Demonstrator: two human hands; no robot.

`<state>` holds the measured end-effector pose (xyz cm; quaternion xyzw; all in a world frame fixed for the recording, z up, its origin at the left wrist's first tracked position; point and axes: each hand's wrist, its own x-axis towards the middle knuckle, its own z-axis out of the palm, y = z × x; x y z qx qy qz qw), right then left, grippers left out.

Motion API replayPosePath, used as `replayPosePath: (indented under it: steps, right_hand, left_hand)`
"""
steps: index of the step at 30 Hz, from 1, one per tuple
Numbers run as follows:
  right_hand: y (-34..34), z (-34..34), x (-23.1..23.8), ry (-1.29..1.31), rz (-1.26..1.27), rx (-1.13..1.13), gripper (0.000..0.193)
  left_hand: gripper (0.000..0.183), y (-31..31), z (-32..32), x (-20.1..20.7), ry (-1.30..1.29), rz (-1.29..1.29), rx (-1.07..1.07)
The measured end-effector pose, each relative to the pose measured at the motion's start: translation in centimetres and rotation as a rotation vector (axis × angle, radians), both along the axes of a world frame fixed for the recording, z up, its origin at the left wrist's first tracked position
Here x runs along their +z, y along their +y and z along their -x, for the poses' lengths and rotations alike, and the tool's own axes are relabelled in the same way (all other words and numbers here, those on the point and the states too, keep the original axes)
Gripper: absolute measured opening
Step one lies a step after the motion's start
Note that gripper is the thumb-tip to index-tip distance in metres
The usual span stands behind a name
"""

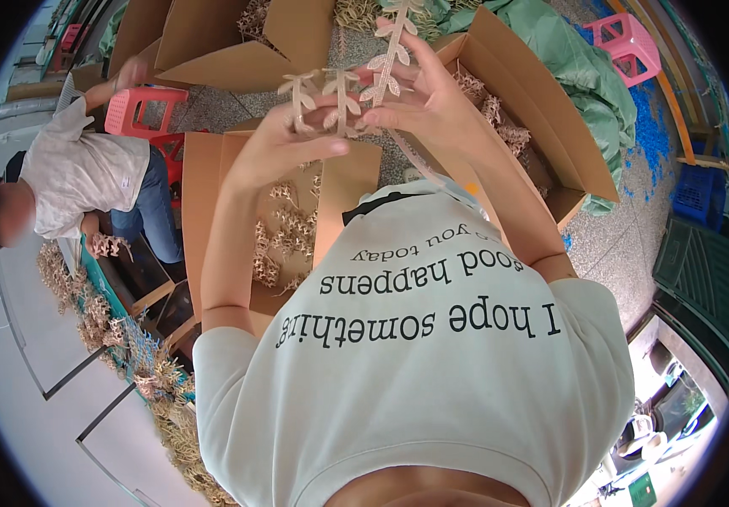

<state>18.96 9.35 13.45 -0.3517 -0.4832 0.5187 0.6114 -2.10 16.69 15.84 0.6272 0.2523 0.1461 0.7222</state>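
Note:
A pale beige leaf-shaped ribbon trim [391,52] stretches between my two hands, raised in front of my chest. Several turns of it loop around the fingers of my left hand [284,145], which is closed on them with the thumb pointing right. My right hand [429,95] grips the same trim, its fingers bent and thumb toward the loops. From there one length rises past the top edge, while a strip hangs below between my wrists. Under my left forearm, an open cardboard box [204,190] holds several bundles of similar beige trim [292,230].
Another open carton [580,165] with bundles stands right, beside green sheeting [580,72]. More cartons [221,51] are at the top. Pink stools [132,110] stand left and far right. At left, a person [94,177] holds a beige bundle beside a table heaped with trim [94,317].

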Motion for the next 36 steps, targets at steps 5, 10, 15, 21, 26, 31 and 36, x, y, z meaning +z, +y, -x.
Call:
replayPosePath:
  steps: [5, 10, 15, 21, 26, 31, 36]
  right_hand:
    - [0.6, -0.5, -0.5, 0.010, 0.033, -0.007, 0.070]
    - [1.2, -2.9, 1.0, 0.011, 0.087, -0.058, 0.036]
    - [1.9, -3.7, 0.9, -0.044, 0.063, -0.113, 0.019]
    - [2.1, -3.5, 0.9, -0.064, 0.119, -0.110, 0.019]
    - [1.9, -2.9, 0.7, -0.076, 0.200, -0.032, 0.031]
    - [1.8, -2.1, -1.7, 0.276, 0.368, 0.146, 0.039]
    - [1.8, -1.6, -1.3, 0.123, 0.145, 0.004, 0.029]
  left_hand:
    - [0.023, -1.5, -3.2, -0.3, 0.048, -0.212, 0.150]
    - [0.020, -2.0, -3.5, -1.2, 0.035, -0.212, 0.184]
    - [0.019, -2.2, -4.2, -0.9, 0.001, -0.369, 0.197]
    - [0.021, -1.9, -4.1, -0.5, -0.052, -0.579, 0.186]
    - [0.022, -1.4, -3.2, -0.8, 0.098, -0.789, 0.129]
    - [0.025, -0.4, -2.3, -2.2, 0.161, -0.780, 0.179]
    - [0.036, 1.4, -2.5, 0.5, 0.246, -0.751, -0.004]
